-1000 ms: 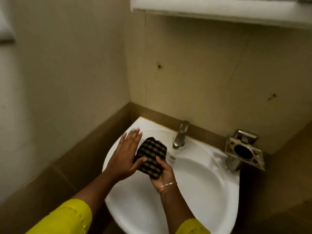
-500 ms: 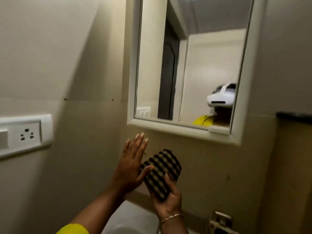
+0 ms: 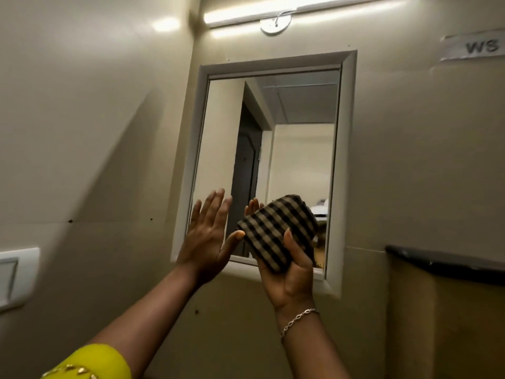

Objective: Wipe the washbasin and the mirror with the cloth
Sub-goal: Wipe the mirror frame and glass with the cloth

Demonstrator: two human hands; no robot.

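Currently the right hand (image 3: 289,272) cradles the folded checked cloth (image 3: 277,232) loosely, in front of the mirror's (image 3: 297,149) lower edge; the left hand (image 3: 206,236) is open and flat, thumb touching the cloth. Risks: that loose hold could drop the wad, and a bunched wad wipes only narrow streaks.

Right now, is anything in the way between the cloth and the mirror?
Nothing visible blocks it. The right hand holds the checked cloth up before the mirror; the open left hand is off to the side.
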